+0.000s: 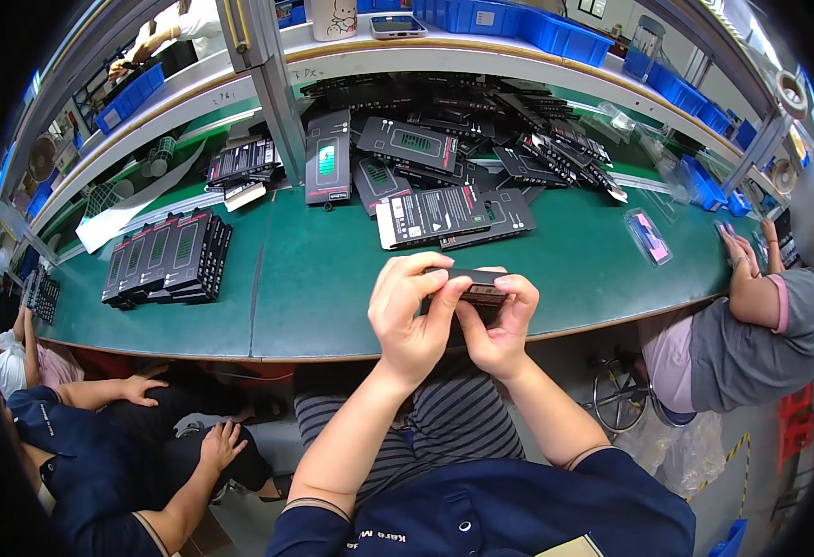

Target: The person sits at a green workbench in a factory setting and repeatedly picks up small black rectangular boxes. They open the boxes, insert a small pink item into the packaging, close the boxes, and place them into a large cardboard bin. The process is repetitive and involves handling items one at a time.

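While the left hand point(411, 311) and right hand point(501, 327) grip one black box point(484, 292) over the table point(314, 311), this unit appears unfinished. Stacked boxes point(170, 252) at 9 o'clock from it look completed; the loose pile point(416, 144) at 12 o'clock seemingly remains outstanding.

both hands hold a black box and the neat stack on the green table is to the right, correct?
No, the stack sits on the left of the green table in the head view; the left hand and right hand do hold a black box.
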Motion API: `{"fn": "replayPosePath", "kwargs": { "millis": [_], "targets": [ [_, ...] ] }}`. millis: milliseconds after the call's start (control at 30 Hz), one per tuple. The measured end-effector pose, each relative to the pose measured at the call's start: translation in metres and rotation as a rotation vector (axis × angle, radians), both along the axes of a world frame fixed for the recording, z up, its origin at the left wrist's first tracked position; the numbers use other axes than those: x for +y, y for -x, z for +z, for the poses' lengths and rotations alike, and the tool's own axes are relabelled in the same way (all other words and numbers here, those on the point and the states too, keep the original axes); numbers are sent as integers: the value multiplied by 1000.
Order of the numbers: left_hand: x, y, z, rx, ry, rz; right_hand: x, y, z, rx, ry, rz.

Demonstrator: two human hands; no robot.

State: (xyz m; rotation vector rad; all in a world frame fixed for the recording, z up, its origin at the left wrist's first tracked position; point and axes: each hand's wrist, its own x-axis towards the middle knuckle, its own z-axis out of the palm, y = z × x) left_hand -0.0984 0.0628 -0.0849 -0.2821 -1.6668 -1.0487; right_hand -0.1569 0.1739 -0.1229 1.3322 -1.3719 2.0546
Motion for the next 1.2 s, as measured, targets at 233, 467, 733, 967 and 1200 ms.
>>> {"fn": "replayPosePath", "kwargs": {
  "millis": [233,467,733,967,1200],
  "targets": [
    [-41,-41,1,-673,-999,-531,1,-10,32,492,-345,14],
    [-121,-69,-7,-890,-79,93,-31,87,63,470,-1101,-107],
    [-35,-32,-4,-755,219,361,7,136,55,-12,-859,-295],
    [2,-17,-12,-943,584,341,120,180,31,166,-833,-1008],
    [5,-38,5,-933,585,-9,208,204,-6,-137,-1388,-1432]
  ]
}}
